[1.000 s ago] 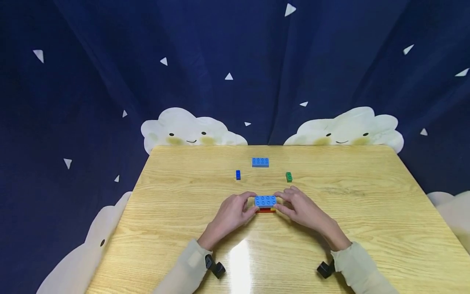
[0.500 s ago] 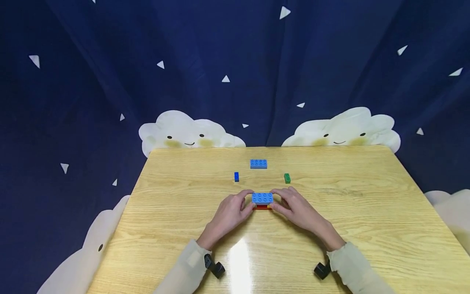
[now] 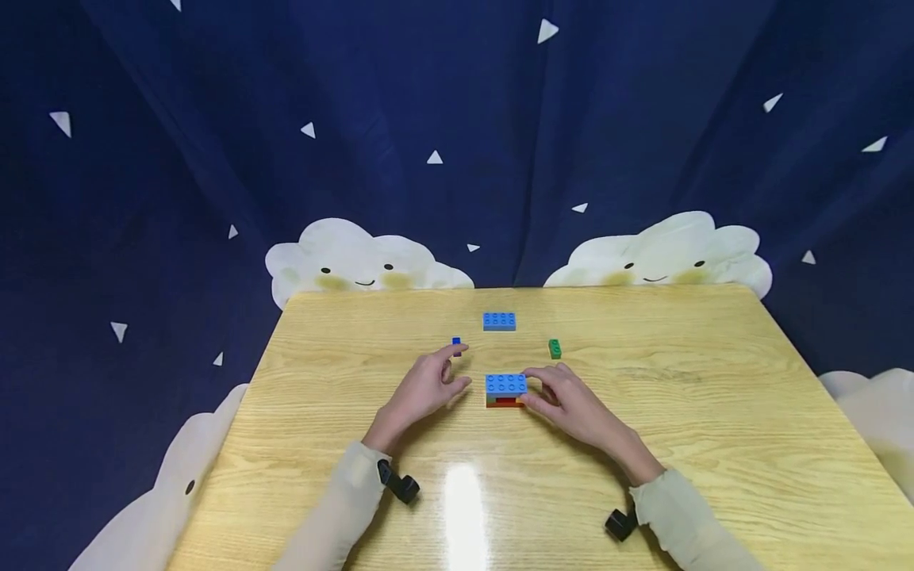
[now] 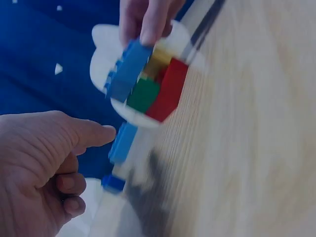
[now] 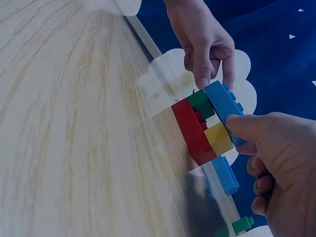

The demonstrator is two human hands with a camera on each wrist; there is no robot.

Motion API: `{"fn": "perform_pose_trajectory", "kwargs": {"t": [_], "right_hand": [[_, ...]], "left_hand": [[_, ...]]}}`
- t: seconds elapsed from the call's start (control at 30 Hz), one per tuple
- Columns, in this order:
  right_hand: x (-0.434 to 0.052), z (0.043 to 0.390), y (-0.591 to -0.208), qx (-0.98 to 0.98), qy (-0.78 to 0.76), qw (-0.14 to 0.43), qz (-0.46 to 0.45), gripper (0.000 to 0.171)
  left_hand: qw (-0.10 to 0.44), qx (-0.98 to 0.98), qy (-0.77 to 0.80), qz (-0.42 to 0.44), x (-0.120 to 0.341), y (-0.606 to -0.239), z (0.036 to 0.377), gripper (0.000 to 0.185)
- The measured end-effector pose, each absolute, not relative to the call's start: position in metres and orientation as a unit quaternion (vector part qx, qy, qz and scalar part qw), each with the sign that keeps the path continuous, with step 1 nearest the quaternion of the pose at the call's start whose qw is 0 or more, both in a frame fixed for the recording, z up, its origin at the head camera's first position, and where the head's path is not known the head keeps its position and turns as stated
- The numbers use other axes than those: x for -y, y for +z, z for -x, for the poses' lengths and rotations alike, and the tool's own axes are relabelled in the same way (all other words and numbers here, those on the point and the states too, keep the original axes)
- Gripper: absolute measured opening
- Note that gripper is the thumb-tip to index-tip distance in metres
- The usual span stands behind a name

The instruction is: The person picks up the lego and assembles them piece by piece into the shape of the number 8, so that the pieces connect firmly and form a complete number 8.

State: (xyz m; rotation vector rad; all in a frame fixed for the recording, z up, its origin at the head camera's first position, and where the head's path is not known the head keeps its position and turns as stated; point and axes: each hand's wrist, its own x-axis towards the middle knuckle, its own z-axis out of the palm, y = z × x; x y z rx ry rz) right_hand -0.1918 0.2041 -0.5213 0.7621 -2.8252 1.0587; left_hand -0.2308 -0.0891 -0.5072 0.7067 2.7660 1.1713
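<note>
**Right hand on a small brick stack, left hand free beside it**

A stack of bricks (image 3: 505,389) sits on the wooden table (image 3: 714,428), about midway across and a little nearer the far edge than the near one. Its top layer is a light blue brick; the wrist views show a green and a yellow brick under it and a red brick at the bottom.

The right hand (image 3: 571,404) is at the right end of the stack. Its thumb presses the edge of the blue top brick and its fingers curl round the far side, so it holds the stack.

The left hand (image 3: 423,388) is just left of the stack and apart from it. Its fingers are loosely curled with the thumb pointing toward the stack, and it holds nothing. Its fingertips lie close to a small dark blue brick (image 3: 456,343); whether they touch it I cannot tell.

Farther away, near the far edge, lies a second light blue brick (image 3: 499,321). A small green brick (image 3: 554,348) lies to the right of it, beyond the right hand.

Behind the table hangs a dark blue curtain (image 3: 214,159) with white clouds.
</note>
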Motion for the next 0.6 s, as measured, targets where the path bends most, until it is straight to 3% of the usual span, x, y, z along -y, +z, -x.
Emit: {"fn": "perform_pose_trajectory", "kwargs": {"t": [0.23, 0.6], "right_hand": [[-0.204, 0.192, -0.522, 0.904, 0.345, 0.026, -0.250, 0.038], [-0.204, 0.191, -0.524, 0.906, 0.345, 0.017, -0.245, 0.041]], "left_hand": [[0.000, -0.906, 0.372, -0.201, 0.100, -0.517, 0.259, 0.056], [0.012, -0.919, 0.348, -0.184, 0.100, -0.526, 0.280, 0.056]]}}
